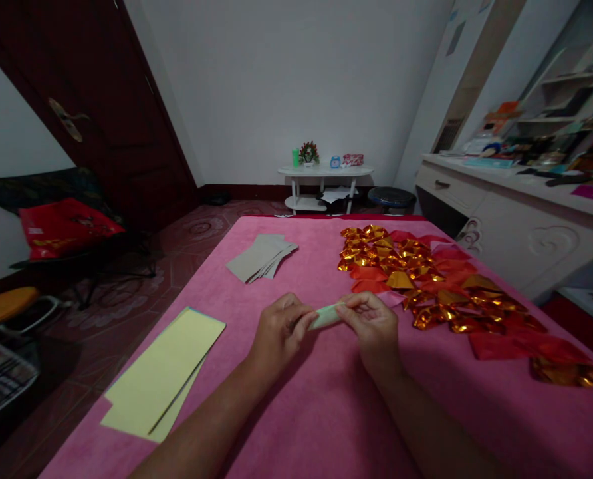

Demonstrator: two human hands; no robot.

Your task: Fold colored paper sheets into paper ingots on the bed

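Note:
My left hand [282, 326] pinches one end of a pale green piece of folded paper [325, 317] above the pink cloth. At its other end, my right hand [372, 326] grips it between thumb and fingers. The paper looks narrow and rolled or folded; its ends are hidden by my fingers. To the left lies a stack of yellow paper sheets [164, 372], slightly fanned. Farther back rests a pile of grey paper pieces [259, 256]. On the right, several shiny gold folded pieces [366, 246] lie in rows with red folded pieces [500, 344].
The pink cloth [316, 412] covers the table. Beyond it stand a small white table [321, 171] and a dark round stool [391, 196]. A white dresser [550, 226] is at the right. A red bag [62, 226] rests on a chair at the left, near a dark door [92, 86].

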